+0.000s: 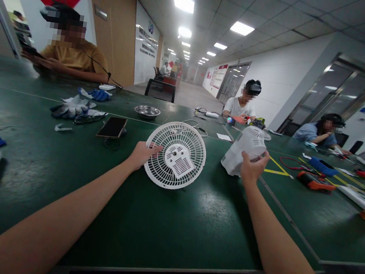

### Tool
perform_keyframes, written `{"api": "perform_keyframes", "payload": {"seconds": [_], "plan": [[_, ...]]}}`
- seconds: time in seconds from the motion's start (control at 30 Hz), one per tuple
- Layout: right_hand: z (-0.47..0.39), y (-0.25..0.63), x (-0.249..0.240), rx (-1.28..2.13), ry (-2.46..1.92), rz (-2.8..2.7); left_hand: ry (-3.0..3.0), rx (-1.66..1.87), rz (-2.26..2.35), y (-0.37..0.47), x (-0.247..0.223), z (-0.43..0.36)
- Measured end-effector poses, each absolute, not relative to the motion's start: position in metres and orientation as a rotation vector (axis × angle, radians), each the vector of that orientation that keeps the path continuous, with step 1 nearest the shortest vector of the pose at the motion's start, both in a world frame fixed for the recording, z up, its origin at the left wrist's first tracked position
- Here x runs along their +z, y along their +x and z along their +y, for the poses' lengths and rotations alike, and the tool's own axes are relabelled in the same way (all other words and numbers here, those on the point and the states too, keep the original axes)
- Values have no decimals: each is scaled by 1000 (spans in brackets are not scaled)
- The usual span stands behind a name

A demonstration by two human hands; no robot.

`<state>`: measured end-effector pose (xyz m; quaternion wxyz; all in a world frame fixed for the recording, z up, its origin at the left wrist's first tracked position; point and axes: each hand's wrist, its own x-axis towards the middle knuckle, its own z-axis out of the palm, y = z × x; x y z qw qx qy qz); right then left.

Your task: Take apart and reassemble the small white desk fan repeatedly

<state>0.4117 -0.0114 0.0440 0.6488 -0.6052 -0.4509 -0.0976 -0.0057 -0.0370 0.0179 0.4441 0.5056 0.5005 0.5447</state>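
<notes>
Gripping round grille (175, 155): left hand (145, 155); white housing (244, 150) (tilted): right hand (254, 166).

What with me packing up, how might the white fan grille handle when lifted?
The fan grille is mostly open slots, so probably light for its size. Its thin ribs may flex or crack if pressed hard. Being round, it could roll if stood on edge.

Head-worn view, forward and down, hands near.

Left hand (145, 153) gripping, right hand (254, 166) gripping, forearms spread
</notes>
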Motion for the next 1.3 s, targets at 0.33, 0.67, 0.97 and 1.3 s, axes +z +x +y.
{"api": "perform_keyframes", "payload": {"seconds": [0.33,0.67,0.97,1.3], "plan": [[-14,411,42,-244,-1368,-1142,1229,1307,1233,-8,15,-33],[-13,411,42,-230,-1330,-1089,1239,1331,1215,-7,15,-35],[-9,413,44,-200,-1298,-964,1246,1347,1207,-6,17,-36],[-32,391,62,-486,-1218,-1179,1246,1308,1236,-7,18,-36]]}}
